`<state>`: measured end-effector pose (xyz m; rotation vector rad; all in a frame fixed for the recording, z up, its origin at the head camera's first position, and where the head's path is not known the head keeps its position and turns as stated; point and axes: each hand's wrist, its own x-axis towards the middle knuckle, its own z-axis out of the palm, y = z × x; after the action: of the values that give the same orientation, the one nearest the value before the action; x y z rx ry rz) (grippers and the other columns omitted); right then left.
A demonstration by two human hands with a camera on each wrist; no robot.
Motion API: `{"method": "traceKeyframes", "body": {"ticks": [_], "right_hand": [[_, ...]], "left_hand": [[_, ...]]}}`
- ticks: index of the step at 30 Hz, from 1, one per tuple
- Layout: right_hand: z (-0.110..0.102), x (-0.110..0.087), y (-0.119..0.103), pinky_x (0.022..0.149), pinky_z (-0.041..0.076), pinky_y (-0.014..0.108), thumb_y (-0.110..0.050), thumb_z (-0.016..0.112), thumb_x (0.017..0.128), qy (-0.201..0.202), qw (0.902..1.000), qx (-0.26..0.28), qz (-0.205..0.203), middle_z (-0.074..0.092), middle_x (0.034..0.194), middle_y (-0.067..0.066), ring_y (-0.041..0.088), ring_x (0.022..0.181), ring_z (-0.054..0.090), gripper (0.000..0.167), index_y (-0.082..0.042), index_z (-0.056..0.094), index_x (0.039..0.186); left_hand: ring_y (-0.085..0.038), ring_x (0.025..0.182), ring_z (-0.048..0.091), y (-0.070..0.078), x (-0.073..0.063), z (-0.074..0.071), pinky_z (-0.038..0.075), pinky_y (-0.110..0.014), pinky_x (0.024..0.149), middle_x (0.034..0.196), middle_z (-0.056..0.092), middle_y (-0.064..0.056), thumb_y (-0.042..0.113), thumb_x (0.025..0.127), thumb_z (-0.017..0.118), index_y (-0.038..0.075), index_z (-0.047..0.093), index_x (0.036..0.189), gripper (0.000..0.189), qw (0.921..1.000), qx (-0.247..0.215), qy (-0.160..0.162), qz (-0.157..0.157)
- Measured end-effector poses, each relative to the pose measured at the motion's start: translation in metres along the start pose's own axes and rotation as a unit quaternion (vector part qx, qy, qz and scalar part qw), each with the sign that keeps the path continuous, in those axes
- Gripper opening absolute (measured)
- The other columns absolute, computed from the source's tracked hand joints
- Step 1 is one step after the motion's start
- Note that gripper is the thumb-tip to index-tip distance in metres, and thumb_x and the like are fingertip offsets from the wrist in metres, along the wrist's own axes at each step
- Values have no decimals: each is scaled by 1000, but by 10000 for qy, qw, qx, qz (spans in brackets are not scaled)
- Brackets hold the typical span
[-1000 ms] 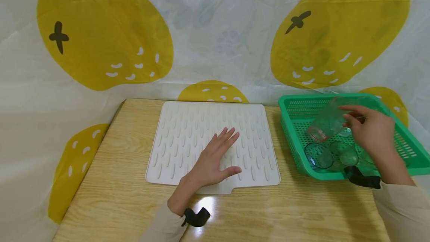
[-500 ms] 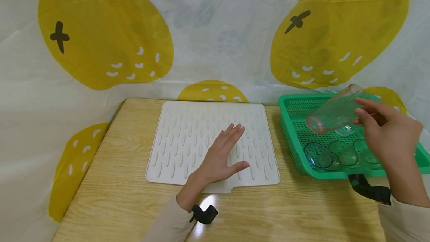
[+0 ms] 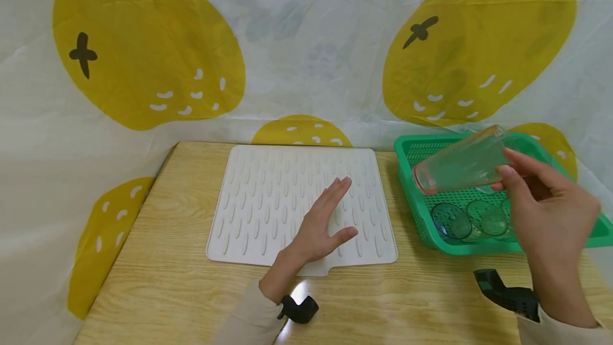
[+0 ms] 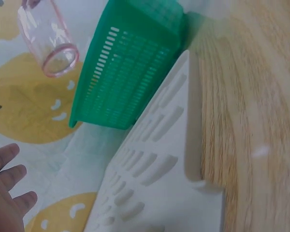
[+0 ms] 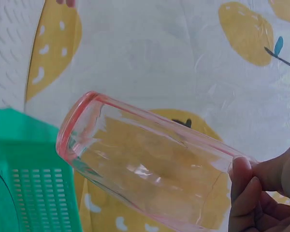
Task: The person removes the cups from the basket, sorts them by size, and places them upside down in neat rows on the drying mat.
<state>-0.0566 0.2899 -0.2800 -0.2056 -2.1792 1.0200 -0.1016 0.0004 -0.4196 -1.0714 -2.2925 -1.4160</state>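
One-handed, pinched the pink-tinted glass (image 3: 460, 166) at its rim end with the right hand (image 3: 551, 209) above the green basket (image 3: 469, 249), and held its long axis slanted, base low, toward the straight-fingered left hand (image 3: 318, 230).

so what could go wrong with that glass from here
The glass is tilted and the right hand grips it only near one end, so it might slip. If it fell, it could hit the other glasses in the basket and chip or crack something. In the head view its free end lines up with the basket's left edge; swung low, it could knock that edge.
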Motion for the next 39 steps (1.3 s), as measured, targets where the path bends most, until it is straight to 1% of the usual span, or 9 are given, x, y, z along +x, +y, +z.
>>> {"method": "traceKeyframes", "body": {"ticks": [6, 13, 18, 20, 24, 28, 32, 36, 39], "right_hand": [[6, -16, -13, 59, 49, 10, -3, 68, 86, -44, 9990, 429, -66, 70, 90, -13, 0, 64, 63, 27, -6, 71, 113], [11, -31, -27, 60, 52, 14, 6, 67, 84, -183, 9917, 1269, -20, 73, 90, 3, 7, 61, 64, 26, 7, 68, 110], [17, -41, -33, 59, 53, 16, 9, 67, 83, -273, 9798, 1977, 130, 73, 89, 7, 12, 60, 64, 26, 11, 67, 109], [20, -45, -34, 59, 53, 17, 11, 67, 83, -288, 9701, 2404, 166, 72, 87, 10, 13, 60, 64, 26, 14, 66, 109], [25, -52, -34, 57, 53, 17, 12, 67, 82, -266, 9633, 2666, 155, 72, 85, 11, 14, 59, 64, 26, 15, 65, 108], [29, -60, -33, 53, 51, 16, 12, 67, 83, -232, 9650, 2604, 183, 72, 86, 11, 14, 59, 64, 26, 14, 65, 109], [32, -66, -32, 52, 50, 16, 8, 67, 84, -218, 9731, 2280, 260, 72, 87, 7, 13, 60, 64, 26, 10, 67, 110], [35, -70, -30, 53, 51, 16, 11, 67, 83, -176, 9655, 2585, 247, 72, 88, 11, 13, 60, 64, 26, 12, 66, 110], [38, -73, -28, 54, 52, 17, 13, 66, 83, -136, 9527, 3032, 181, 72, 87, 14, 14, 59, 65, 26, 16, 64, 109]], "left_hand": [[-28, 142, 21, 7, 1, 6, 17, -41, 116, 155, 28, -9, 70, 92, 29, 7, 22, 152, 86, 9998, -112, -3, 192], [-23, 143, 20, 13, 1, 11, 22, -43, 114, 156, 25, -4, 72, 91, 28, 11, 20, 153, 88, 9998, -123, -131, 4], [-20, 142, 21, 18, 0, 13, 29, -46, 111, 157, 23, -1, 75, 88, 28, 13, 18, 154, 91, 9992, -240, -240, -209], [-18, 142, 22, 19, 1, 14, 30, -46, 110, 157, 22, -1, 77, 87, 29, 14, 17, 154, 92, 9986, -343, -256, -298], [-16, 141, 24, 20, 1, 16, 32, -45, 109, 156, 23, 0, 78, 85, 33, 17, 15, 154, 94, 9973, -557, -234, -409], [-15, 140, 26, 19, 1, 17, 33, -43, 109, 155, 26, 1, 76, 84, 41, 20, 13, 155, 94, 9959, -774, -155, -434], [-15, 135, 35, 18, 1, 18, 38, -39, 106, 149, 37, -1, 51, 86, 67, 17, 15, 154, 92, 9948, -982, 31, -266], [-17, 118, 48, 17, 3, 19, 49, -36, 89, 136, 48, -7, 13, 77, 81, 9, 23, 152, 94, 9930, -1122, 358, 21], [-18, 107, 51, 15, 4, 18, 52, -36, 79, 127, 52, -8, 8, 75, 82, 6, 31, 148, 89, 9920, -1118, 574, 125]]}}
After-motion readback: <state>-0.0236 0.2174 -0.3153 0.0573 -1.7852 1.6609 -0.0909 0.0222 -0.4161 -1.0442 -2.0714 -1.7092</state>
